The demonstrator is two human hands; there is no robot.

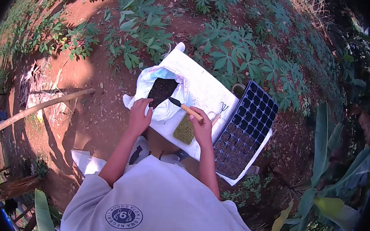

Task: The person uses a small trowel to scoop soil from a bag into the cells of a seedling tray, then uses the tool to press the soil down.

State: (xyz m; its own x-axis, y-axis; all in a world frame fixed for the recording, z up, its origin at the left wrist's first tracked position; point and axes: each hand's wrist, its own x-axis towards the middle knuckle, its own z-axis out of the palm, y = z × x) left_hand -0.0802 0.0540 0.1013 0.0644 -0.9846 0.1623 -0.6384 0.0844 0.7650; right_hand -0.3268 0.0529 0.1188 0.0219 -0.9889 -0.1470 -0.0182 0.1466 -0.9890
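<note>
A white plastic sack [165,116] stands with its mouth wide, and dark soil [161,91] shows inside. My left hand [140,115] is closed on the near left rim of this sack. In my right hand [201,129] is the wooden handle of a small trowel [189,111]. The dark trowel blade points left, over the right rim of the sack. Just below the handle lies a container of small green seeds or beans [184,131], close to my right hand. Right of that hand is a black seedling tray [255,106]; its nearer cells hold soil, its farther ones look unfilled.
A white-covered table [200,82] bears these things. A small hand fork [223,109] lies beside the tray, and a round pot [238,90] is behind it. Leafy plants [229,51] grow beyond the table. A wooden pole [37,111] stands at left, banana leaves [321,148] at right.
</note>
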